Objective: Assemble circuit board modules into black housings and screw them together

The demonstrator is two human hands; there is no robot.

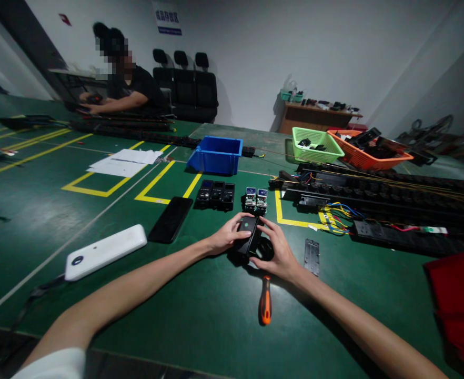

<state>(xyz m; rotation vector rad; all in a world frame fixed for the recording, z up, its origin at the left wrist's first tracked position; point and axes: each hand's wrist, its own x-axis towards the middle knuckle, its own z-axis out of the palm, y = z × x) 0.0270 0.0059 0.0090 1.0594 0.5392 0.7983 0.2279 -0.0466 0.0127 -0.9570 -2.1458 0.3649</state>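
Observation:
Between my two hands is a black plastic housing, tilted, with a small green dot on its face. The fingers and thumb of my left hand close on its left side. My right hand grips its right side with curved fingers. Dark round parts under the housing are partly hidden. An orange and black screwdriver lies just below my right hand. To the right rests a flat black cover plate. Beyond my hands stand two small circuit board modules and a row of black modules.
A black phone and a white power bank-like device lie left. A blue bin, papers, green basket and orange basket sit farther back. Long black rails with wires occupy the right. A co-worker sits across.

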